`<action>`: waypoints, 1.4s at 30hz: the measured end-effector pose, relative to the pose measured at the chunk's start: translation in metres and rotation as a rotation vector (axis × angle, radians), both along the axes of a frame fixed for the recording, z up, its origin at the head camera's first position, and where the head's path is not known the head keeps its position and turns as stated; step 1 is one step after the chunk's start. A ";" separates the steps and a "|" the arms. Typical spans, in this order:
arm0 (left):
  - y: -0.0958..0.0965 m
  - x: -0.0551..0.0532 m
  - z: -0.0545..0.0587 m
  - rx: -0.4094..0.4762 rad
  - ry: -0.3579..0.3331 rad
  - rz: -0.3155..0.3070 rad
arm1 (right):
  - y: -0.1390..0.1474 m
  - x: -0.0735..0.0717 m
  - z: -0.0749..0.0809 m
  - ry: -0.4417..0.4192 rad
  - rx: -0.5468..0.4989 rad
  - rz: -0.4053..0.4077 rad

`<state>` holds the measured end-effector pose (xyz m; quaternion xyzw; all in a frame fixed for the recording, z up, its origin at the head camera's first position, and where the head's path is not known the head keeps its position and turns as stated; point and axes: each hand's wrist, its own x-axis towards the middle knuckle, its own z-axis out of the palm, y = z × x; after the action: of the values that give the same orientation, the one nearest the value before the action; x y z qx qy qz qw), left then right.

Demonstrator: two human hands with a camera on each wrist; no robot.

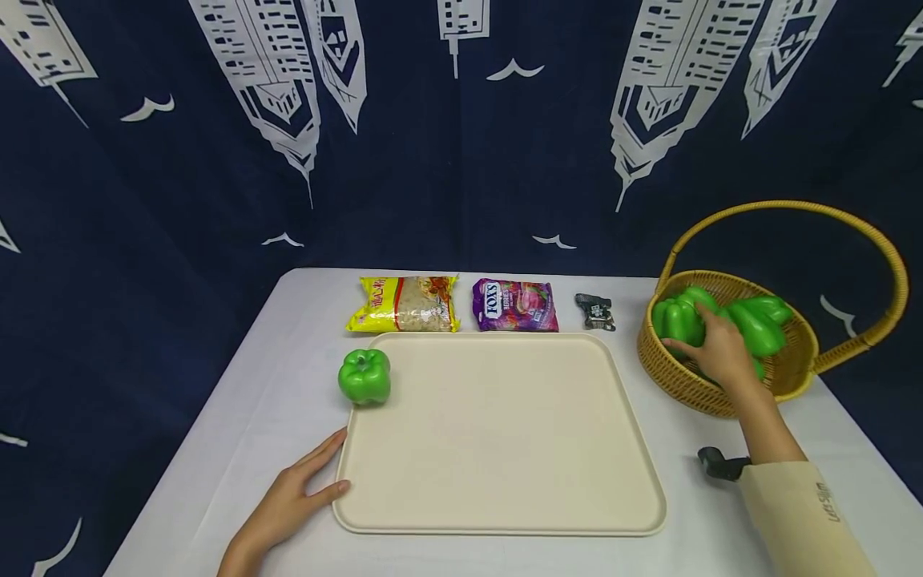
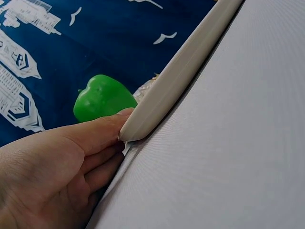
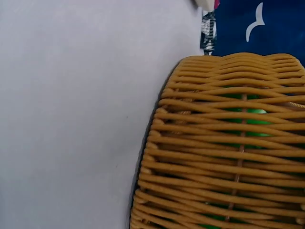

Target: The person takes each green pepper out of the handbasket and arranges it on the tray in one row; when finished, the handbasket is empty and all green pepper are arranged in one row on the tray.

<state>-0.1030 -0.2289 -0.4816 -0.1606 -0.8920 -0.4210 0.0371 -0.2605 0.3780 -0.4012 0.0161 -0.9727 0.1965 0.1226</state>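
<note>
Right grip (image 1: pixel 717 353): is reaching into the wicker basket (image 1: pixel 667 381), spanning a green bell pepper (image 1: pixel 679 322); cannot tell whether it is gripping.
Left grip (image 1: pixel 292 493): is resting extended fingers against the tray (image 1: pixel 505 433).
Pepper handling: best seating thumb and fingers on opposite flanks, avoiding neighbouring peppers (image 1: pixel 757 330).
Hidden contact: wicker is screening it in the right-wrist view.

Left grip (image 1: pixel 291 495) — fingers (image 1: pixel 321 455) extended forward | right grip (image 1: pixel 721 355) — arm (image 1: pixel 770 426) stretched forward, thumb (image 1: pixel 683 347) spread
</note>
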 end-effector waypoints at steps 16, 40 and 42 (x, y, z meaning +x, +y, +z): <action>0.001 -0.001 -0.004 -0.004 0.025 0.005 | 0.004 0.005 0.002 0.030 -0.044 -0.036; 0.000 0.000 -0.003 -0.013 -0.001 0.017 | -0.026 0.034 0.030 0.274 -0.277 0.061; 0.000 0.000 -0.003 -0.014 0.003 0.018 | -0.032 0.035 0.032 0.304 -0.278 0.100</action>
<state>-0.1035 -0.2288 -0.4851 -0.1536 -0.8963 -0.4140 0.0411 -0.2259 0.3458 -0.3695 0.0766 -0.9045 0.3298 0.2593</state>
